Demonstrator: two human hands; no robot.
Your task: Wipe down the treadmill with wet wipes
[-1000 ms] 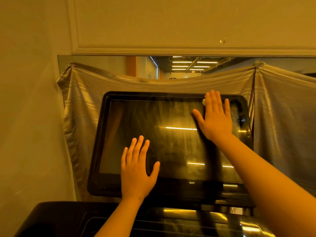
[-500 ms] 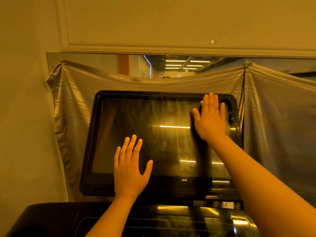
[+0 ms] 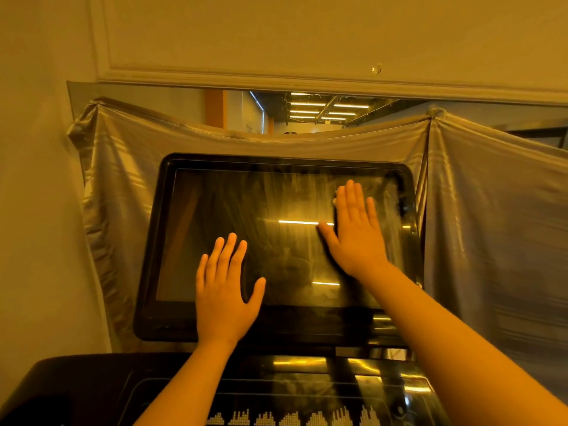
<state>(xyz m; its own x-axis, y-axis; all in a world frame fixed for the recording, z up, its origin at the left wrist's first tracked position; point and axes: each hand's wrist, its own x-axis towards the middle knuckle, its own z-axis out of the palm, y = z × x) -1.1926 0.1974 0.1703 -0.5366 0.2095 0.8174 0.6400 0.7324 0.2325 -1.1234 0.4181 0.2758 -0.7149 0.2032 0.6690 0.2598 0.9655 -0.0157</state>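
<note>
Treadmill screen [image 3: 246, 216] fills the centre, streaked. Left hand [image 3: 222, 299] stays flat at its 7 o'clock, fingers [image 3: 229, 250] straight. Right hand [image 3: 353, 238], fingers straight, has slid down from the top edge at 2 o'clock, pressing the wet wipe [image 3: 335, 200].

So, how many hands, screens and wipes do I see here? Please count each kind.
hands: 2 (left hand, right hand)
treadmill screen: 1
wet wipe: 1, only a corner shows beside the right hand's fingers
total: 4
</note>
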